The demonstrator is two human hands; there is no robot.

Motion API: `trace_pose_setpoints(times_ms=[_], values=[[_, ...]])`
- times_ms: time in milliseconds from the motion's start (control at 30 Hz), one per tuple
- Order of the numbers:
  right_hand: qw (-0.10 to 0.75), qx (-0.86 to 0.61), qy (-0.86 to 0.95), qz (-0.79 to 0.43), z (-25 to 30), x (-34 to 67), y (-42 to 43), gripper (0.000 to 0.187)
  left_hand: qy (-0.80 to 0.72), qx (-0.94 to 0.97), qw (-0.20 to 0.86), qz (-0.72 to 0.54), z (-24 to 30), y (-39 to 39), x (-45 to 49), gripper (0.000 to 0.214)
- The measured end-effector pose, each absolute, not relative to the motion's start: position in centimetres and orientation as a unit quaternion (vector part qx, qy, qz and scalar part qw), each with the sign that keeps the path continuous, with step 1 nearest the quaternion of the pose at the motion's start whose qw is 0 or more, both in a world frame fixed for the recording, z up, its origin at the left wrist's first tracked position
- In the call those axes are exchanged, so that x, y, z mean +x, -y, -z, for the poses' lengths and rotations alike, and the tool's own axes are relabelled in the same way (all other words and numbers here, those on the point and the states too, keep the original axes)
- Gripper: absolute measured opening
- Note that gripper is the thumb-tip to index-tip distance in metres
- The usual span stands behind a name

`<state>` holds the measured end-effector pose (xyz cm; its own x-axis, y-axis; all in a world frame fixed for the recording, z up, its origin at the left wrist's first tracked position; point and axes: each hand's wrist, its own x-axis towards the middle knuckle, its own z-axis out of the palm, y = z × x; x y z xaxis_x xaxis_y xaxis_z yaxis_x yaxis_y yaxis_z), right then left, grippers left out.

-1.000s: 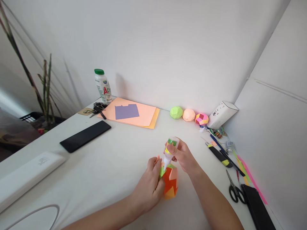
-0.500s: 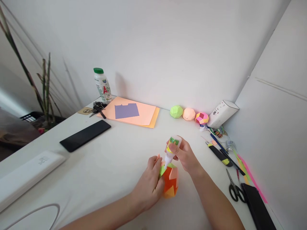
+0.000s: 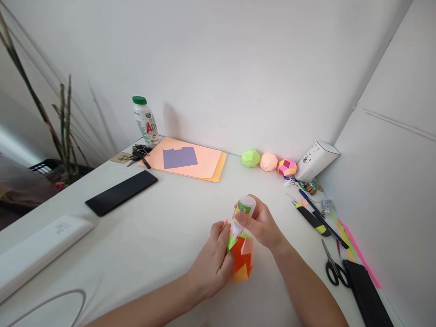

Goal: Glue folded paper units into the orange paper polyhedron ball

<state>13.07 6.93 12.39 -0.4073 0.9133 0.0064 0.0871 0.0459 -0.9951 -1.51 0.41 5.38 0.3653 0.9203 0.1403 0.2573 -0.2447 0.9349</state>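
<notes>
My left hand (image 3: 214, 261) grips a partly built paper polyhedron (image 3: 242, 259) by its left side. The model is orange, peach and green, with an open hollow front and loose flaps. My right hand (image 3: 260, 222) is wrapped round a small white glue bottle (image 3: 245, 206) with a green and yellow label, tipped nozzle down. The nozzle tip meets or nearly meets a green flap at the model's upper left; whether they touch I cannot tell. My left fingers hide part of the model.
Finished paper balls (image 3: 268, 161) line the wall beside a white box (image 3: 317, 160). Scissors (image 3: 334, 268), a utility knife (image 3: 310, 219) and a black case (image 3: 368, 293) lie at right. Paper sheets (image 3: 207, 165), keys (image 3: 139, 153), a bottle (image 3: 146, 120) and a phone (image 3: 121, 192) are further left.
The glue bottle has tilted and its base has shifted slightly down and left, with my right hand still around it. My left hand and the paper model stay nearly in place.
</notes>
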Motion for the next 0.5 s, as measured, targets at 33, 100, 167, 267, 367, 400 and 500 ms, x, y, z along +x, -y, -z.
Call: trace_pose_setpoints(times_ms=[33,100,167,267,367,400,500], values=[[0.369,-0.403,0.624,-0.559,-12.37,13.07,-6.92,0.035,-0.425,0.694,0.448,-0.370,-5.36,-0.41,-1.52,0.039],[0.366,-0.404,0.626,-0.558,-12.34,13.07,-6.86,0.035,-0.426,0.692,0.451,-0.369,-5.38,-0.40,-1.54,0.040],[0.359,-0.400,0.630,-0.561,-12.36,13.06,-6.76,0.035,-0.424,0.694,0.450,-0.370,-5.51,-0.39,-1.56,0.040],[0.353,-0.382,0.637,-0.569,-12.49,13.04,-6.53,0.034,-0.419,0.700,0.444,-0.370,-5.77,-0.36,-1.57,0.039],[0.354,-0.374,0.642,-0.567,-12.53,13.03,-6.44,0.034,-0.416,0.704,0.438,-0.373,-5.86,-0.37,-1.58,0.041],[0.356,-0.379,0.642,-0.563,-12.49,13.04,-6.47,0.034,-0.417,0.704,0.439,-0.373,-5.83,-0.39,-1.58,0.041],[0.363,-0.399,0.635,-0.553,-12.30,13.08,-6.66,0.035,-0.421,0.700,0.443,-0.370,-5.74,-0.43,-1.60,0.041]])
